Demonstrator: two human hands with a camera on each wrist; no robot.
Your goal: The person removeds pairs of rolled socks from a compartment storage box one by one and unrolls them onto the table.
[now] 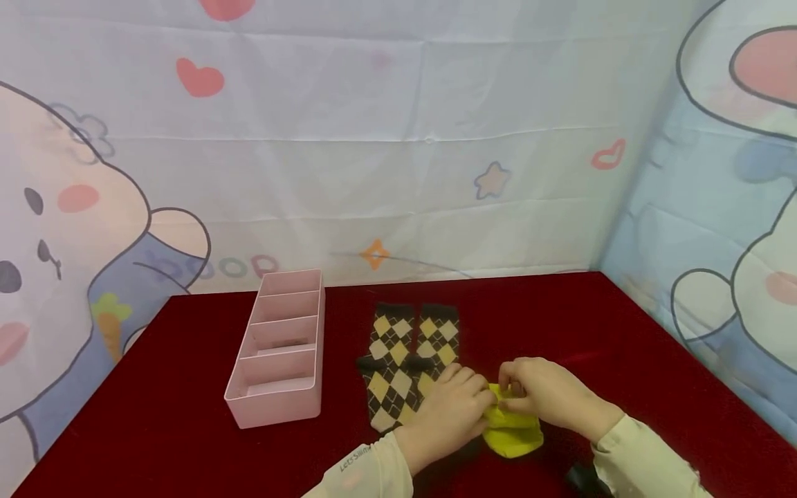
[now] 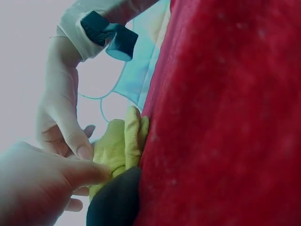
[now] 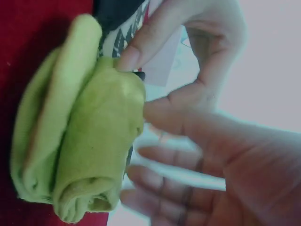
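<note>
A folded, partly rolled yellow sock (image 1: 512, 436) lies on the red cloth, between both hands. In the right wrist view its rolled part (image 3: 101, 136) lies against a second flat fold. My left hand (image 1: 450, 411) holds the sock's left edge, its thumb pressing the fabric (image 2: 110, 146) in the left wrist view. From the other side my right hand (image 1: 554, 395) grips the sock with curled fingers and thumb. Black argyle socks (image 1: 391, 339) with yellow and pale diamonds lie flat to the left, partly covered by my left hand.
A pink box (image 1: 280, 408) with several compartments stands left of the argyle socks. Red cloth (image 1: 156, 415) covers the table. A printed curtain (image 1: 398, 173) rises behind and on the right. A dark object (image 1: 585, 478) shows by the right sleeve.
</note>
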